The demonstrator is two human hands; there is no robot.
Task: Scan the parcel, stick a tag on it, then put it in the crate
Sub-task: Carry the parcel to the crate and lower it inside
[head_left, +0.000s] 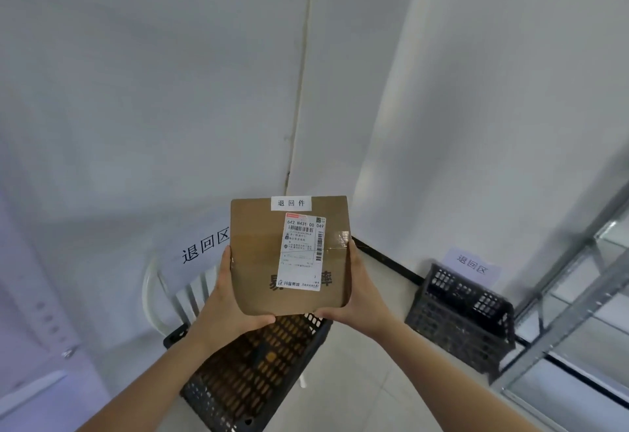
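A brown cardboard parcel is held up in front of me, face toward the camera. It carries a white shipping label with barcodes and a small white tag with printed characters at its top edge. My left hand grips its left side and bottom corner. My right hand grips its right side. Directly below the parcel sits a black perforated crate with brown items inside.
A second black crate stands on the floor to the right by the wall, under a paper sign. Another sign hangs behind the parcel. A white chair is at left, a metal shelf rack at right.
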